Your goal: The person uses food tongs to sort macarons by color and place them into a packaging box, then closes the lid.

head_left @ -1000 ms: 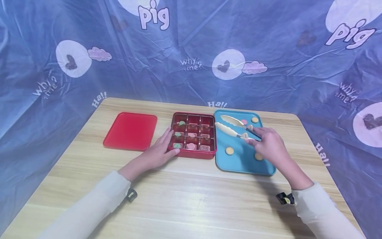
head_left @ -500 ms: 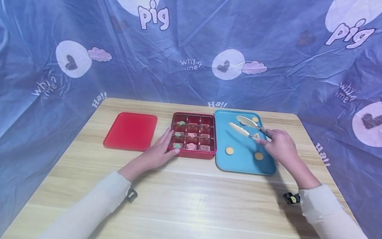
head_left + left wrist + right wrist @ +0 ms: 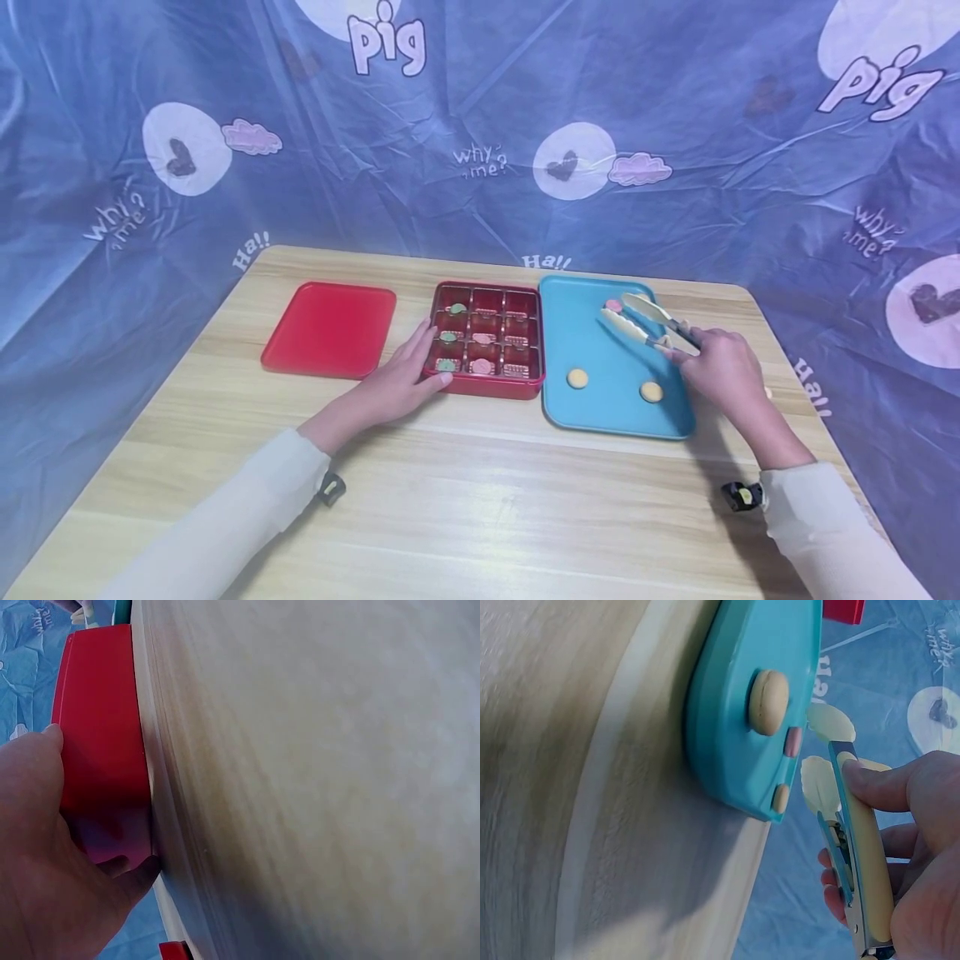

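Gripping spread tongs, the right hand is nearer the pink macaron, which lies ahead and leftward along their axis on the blue tray, the left hand resting straight-fingered against the red box.

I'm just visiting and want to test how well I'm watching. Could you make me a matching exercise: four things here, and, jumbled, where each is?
Things
1. tongs
2. left hand
3. flat red square
4. green rounds

Places
A. lying flat on the table
B. inside the divided red box, in its left-hand column
C. touching the outside of the box
D. held in the right hand, tips apart

Right pairs: 1-D, 2-C, 3-A, 4-B
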The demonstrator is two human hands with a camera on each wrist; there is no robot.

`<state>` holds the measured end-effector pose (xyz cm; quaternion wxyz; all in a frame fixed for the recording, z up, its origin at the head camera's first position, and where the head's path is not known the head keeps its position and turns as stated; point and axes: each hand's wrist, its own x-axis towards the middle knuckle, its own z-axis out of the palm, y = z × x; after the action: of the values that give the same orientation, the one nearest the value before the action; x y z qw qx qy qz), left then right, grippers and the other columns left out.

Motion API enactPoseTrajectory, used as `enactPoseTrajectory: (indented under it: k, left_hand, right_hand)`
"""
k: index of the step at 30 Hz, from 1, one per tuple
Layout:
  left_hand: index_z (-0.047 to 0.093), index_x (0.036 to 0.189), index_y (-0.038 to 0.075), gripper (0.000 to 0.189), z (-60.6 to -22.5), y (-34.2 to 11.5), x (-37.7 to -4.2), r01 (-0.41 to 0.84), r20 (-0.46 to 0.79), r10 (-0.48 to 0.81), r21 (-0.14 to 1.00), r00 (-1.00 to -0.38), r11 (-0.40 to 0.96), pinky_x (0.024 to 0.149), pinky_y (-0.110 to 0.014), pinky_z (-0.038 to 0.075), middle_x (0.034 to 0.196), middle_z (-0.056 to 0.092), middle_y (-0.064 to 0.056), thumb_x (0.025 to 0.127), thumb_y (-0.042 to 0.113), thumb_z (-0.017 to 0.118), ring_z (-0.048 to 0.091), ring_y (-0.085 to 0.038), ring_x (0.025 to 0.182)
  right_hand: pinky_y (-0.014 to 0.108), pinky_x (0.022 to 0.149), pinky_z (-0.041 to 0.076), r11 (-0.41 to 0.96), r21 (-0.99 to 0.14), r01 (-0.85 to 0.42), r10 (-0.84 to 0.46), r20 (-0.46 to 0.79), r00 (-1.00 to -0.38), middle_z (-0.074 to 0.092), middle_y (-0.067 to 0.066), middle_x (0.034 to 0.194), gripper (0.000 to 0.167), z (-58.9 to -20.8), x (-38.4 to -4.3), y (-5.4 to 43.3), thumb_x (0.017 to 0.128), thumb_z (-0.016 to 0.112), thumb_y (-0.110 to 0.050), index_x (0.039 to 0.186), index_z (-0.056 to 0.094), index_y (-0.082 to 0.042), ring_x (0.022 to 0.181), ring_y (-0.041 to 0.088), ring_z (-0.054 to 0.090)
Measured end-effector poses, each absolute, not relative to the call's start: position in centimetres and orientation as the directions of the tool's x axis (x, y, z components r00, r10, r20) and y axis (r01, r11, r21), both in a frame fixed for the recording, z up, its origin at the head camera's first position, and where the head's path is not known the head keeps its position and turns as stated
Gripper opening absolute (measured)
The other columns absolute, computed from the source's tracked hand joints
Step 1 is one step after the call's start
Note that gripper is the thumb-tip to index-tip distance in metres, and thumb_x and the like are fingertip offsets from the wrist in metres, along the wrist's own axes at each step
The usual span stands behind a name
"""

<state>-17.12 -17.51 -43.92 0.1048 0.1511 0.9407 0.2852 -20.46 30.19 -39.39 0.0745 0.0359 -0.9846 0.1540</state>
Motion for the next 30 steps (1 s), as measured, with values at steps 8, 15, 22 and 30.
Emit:
enactPoseTrajectory:
  k: [8, 15, 22, 30]
  left_hand:
    - [-0.002, 0.164, 0.024, 0.098, -43.94, -17.57, -17.10, 0.224, -0.116, 0.344, 0.562, -0.932, 0.796, 0.119, -0.064, 0.025, 0.171, -0.011, 0.006, 0.093, 0.076, 0.040, 0.004, -0.027, 0.158]
    - [-0.001, 0.164, 0.025, 0.097, -43.91, -17.44, -17.18, 0.219, -0.112, 0.339, 0.569, -0.934, 0.793, 0.118, -0.064, 0.027, 0.171, -0.010, 0.005, 0.094, 0.074, 0.043, 0.006, -0.027, 0.158]
    - [-0.002, 0.164, 0.025, 0.096, -44.03, -17.44, -17.18, 0.216, -0.114, 0.337, 0.570, -0.935, 0.793, 0.117, -0.065, 0.027, 0.171, -0.010, 0.005, 0.094, 0.073, 0.045, 0.006, -0.026, 0.158]
    - [-0.002, 0.164, 0.026, 0.097, -44.11, -17.49, -17.19, 0.215, -0.114, 0.334, 0.565, -0.936, 0.796, 0.117, -0.065, 0.028, 0.171, -0.011, 0.007, 0.093, 0.074, 0.044, 0.006, -0.025, 0.158]
  right_hand:
    - [0.069, 0.087, 0.042, 0.951, -0.303, -0.062, -0.029, 0.112, -0.993, 0.059, 0.041, 0.119, 0.067, -39.88, -20.94, 30.78, 0.094, 0.070, -0.036, 0.132, 0.054, 0.017, 0.108, 0.061, 0.051]
    - [0.067, 0.080, 0.044, 0.951, -0.302, -0.062, -0.028, 0.114, -0.993, 0.061, 0.041, 0.116, 0.063, -40.09, -21.23, 30.65, 0.093, 0.072, -0.034, 0.129, 0.058, 0.015, 0.102, 0.061, 0.055]
    - [0.064, 0.075, 0.045, 0.952, -0.301, -0.049, -0.016, 0.112, -0.994, 0.062, 0.040, 0.115, 0.063, -40.25, -21.34, 30.66, 0.093, 0.071, -0.035, 0.129, 0.059, 0.015, 0.101, 0.060, 0.055]
    - [0.061, 0.071, 0.046, 0.956, -0.291, -0.030, 0.000, 0.104, -0.995, 0.061, 0.039, 0.118, 0.059, -40.40, -21.31, 30.41, 0.094, 0.070, -0.034, 0.129, 0.060, 0.012, 0.103, 0.059, 0.056]
